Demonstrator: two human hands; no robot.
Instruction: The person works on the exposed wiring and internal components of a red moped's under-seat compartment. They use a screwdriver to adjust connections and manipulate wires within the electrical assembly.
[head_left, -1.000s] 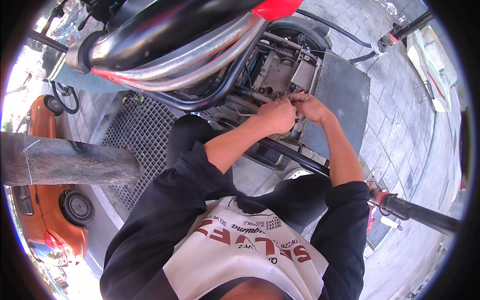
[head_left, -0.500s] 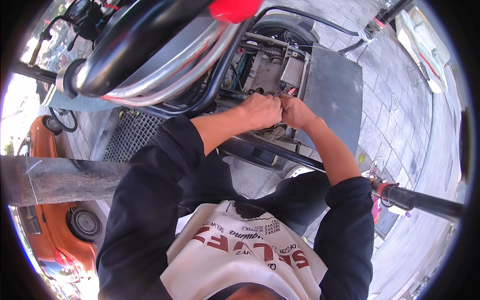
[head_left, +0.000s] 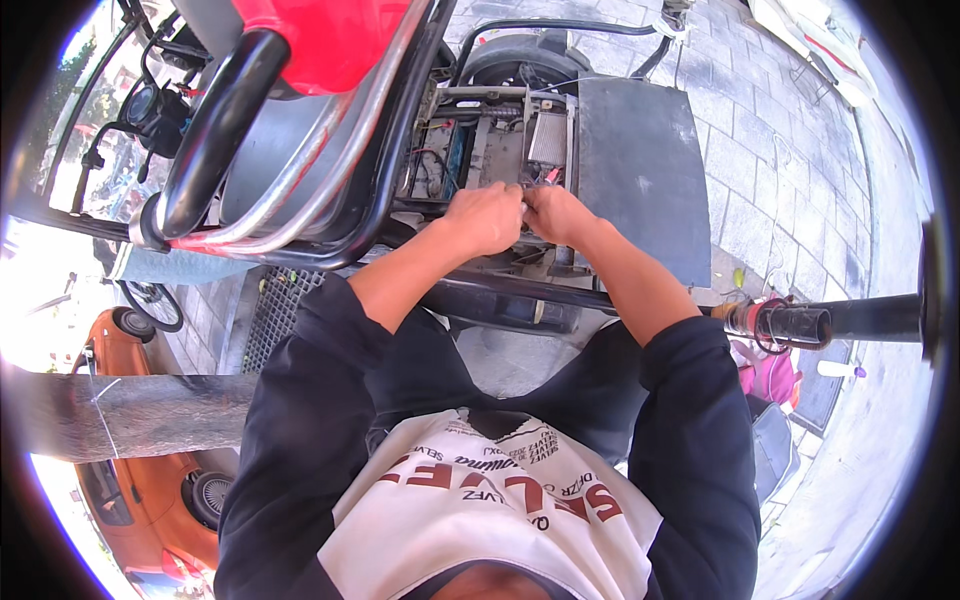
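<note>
My left hand [head_left: 487, 218] and my right hand [head_left: 560, 214] meet over the open compartment of a vehicle frame, fingertips pinched together and nearly touching. Whatever they grip is too small and hidden by the fingers. Just beyond my right fingers sticks up a red connector [head_left: 550, 176] with thin wires near it. A ribbed silver metal box [head_left: 548, 138] lies in the compartment past the hands. To its left are a flat grey tray [head_left: 497, 150] and loose wires [head_left: 436, 160].
A dark flat panel [head_left: 645, 180] adjoins the compartment on the right, with a wheel [head_left: 530, 66] behind. A black tube [head_left: 590, 298] crosses in front of me. At left rise bent seat rails [head_left: 330, 160]; a wooden beam [head_left: 150, 415] and an orange car [head_left: 150, 510] are lower left.
The whole view has shifted, bringing more of the red seat part and the compartment into sight. My hands stay close together at the same spot, fingers still pinched.
</note>
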